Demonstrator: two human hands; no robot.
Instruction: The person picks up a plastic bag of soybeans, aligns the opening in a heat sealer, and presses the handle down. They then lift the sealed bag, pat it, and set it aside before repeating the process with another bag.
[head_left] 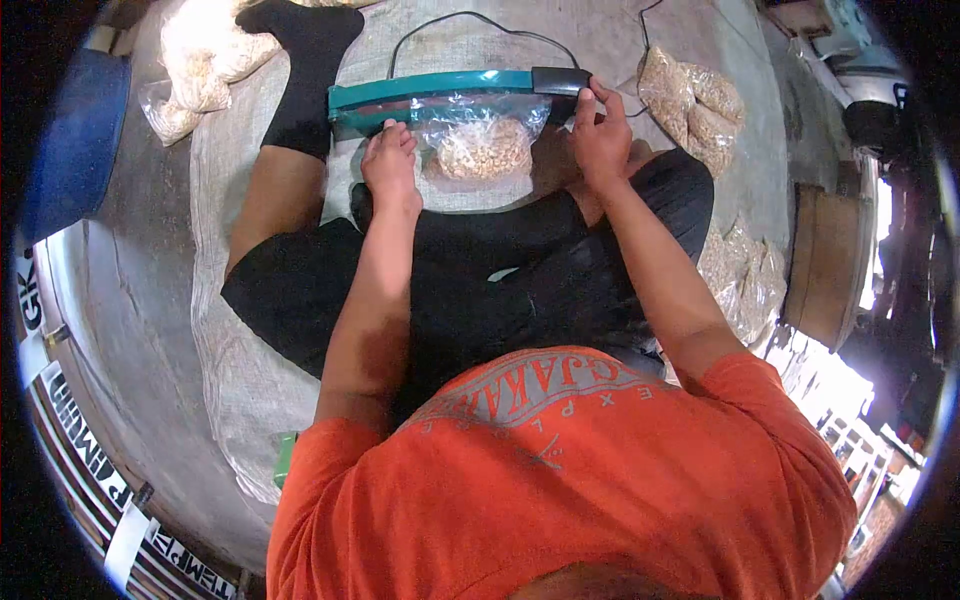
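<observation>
A long green sealer with a black end (pixel 430 90) lies across the mat in front of me. The top of a clear plastic bag of pale, grain-like pieces (pixel 485 150) lies in it, and the filled part rests on the near side. My left hand (pixel 391 165) is at the near edge of the sealer, left of the bag, fingers slightly bent and apart, with nothing visible in it. My right hand (pixel 603 135) touches the black end of the sealer at the right, thumb and index finger on its tip.
Filled clear bags (pixel 690 105) lie at the right, with more bags (pixel 745 275) farther down that side. Others (pixel 205 75) are at the upper left. A black cable (pixel 480 17) loops behind the sealer. A blue container (pixel 85 140) stands far left. My crossed legs surround the near side.
</observation>
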